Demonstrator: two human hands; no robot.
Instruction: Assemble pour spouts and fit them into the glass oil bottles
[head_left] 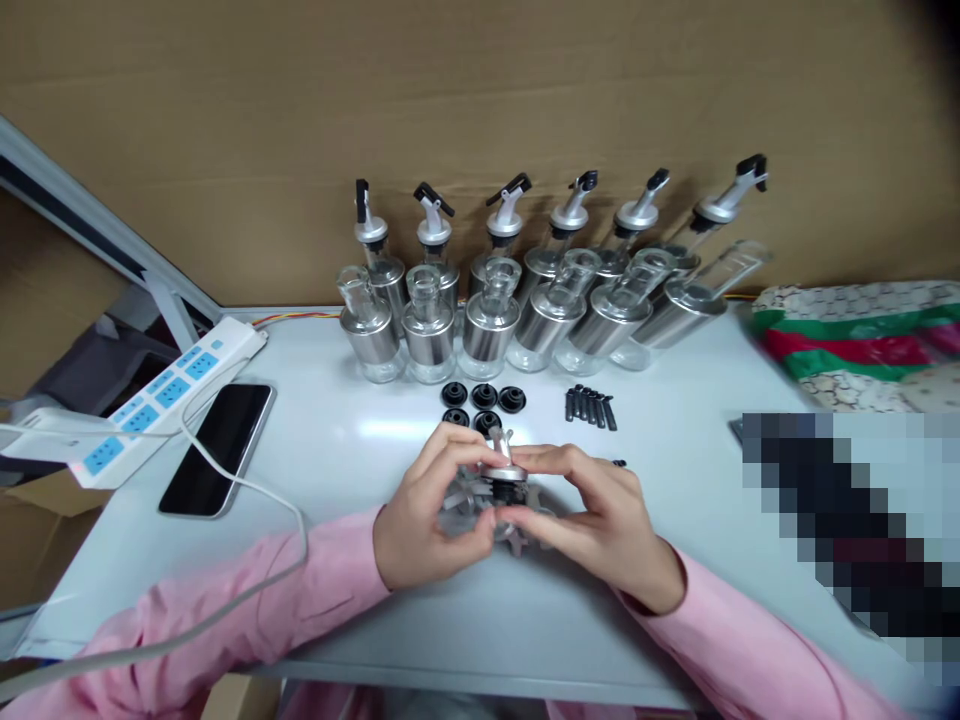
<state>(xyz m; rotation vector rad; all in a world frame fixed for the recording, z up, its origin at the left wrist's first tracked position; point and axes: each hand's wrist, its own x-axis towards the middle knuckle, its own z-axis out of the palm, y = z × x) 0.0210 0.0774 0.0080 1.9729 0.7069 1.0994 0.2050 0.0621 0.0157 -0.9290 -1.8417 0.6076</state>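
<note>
1. centrally, a pourer top [508,484] is held roughly upright just above the table [337,440], its smooth silvery collar flaring over a black, ridged stopper, with a short silvery spout rising from the middle.
2. the left hand [427,512] pinches it from one side, thumb low and fingers high, the grip curled and narrow.
3. the right hand [609,515] mirrors this, thumb beneath and forefinger at the collar, so both hands hold the one piece.
4. below the fingers lie loose grey pieces [516,542], angular and partly hidden, their exact shapes blurred.
5. beyond them sit round black discs [512,400], glossy, with stepped rings around a raised centre; to their right, slim black levers [591,407] lie in a close row.
6. farther back, open-necked bottles [491,335] of clear glass, wrapped in brushed metal sleeves, stand before back-row bottles [388,280] topped with silvery spouts and black levers.
7. behind everything rises a matte brown cardboard panel [480,90], faintly creased.
</note>
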